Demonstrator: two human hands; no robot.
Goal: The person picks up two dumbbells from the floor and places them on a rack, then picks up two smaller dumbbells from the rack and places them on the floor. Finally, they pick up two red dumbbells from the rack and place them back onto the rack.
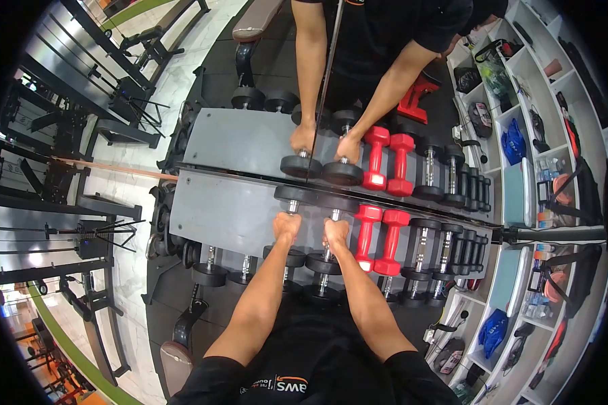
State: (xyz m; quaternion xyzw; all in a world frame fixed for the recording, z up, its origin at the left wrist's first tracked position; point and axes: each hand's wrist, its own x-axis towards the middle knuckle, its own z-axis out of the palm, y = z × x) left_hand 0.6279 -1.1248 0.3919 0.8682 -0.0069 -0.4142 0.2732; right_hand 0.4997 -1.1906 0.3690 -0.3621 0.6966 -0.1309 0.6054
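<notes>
**A:** ok so what's closest to the camera?

**B:** black T-shirt (304, 351) with white and orange print, then two bare forearms reaching out over the gray rack top (226, 209). Padded bench (178, 354) off to the left.

**A:** and the hands?

**B:** both fisted up. Left hand (287, 228) is wrapped round the metal handle of the left dumbbell (294, 195), right hand (336, 231) same deal on the right dumbbell (336, 203). Both are round-headed black ones, side by side at the right part of the gray top, far ends right up by the mirror (250, 145). Can't tell if they're resting or slightly raised tbh.

**A:** what's around them?

**B:** two red dumbbells (366, 237) just right of the right hand, then a row of black-headed ones (422, 250) with shiny handles, getting smaller toward the right end. More dumbbells (209, 268) sit lower down on the near side of the rack.

**A:** further out?

**B:** white shelves (476, 307) on the right with a blue bag (493, 331) and clear bottles (539, 305), gym machines (98, 236) on the left over pale flooring. Mirror shows the arms, both fists and the red pair again.
</notes>
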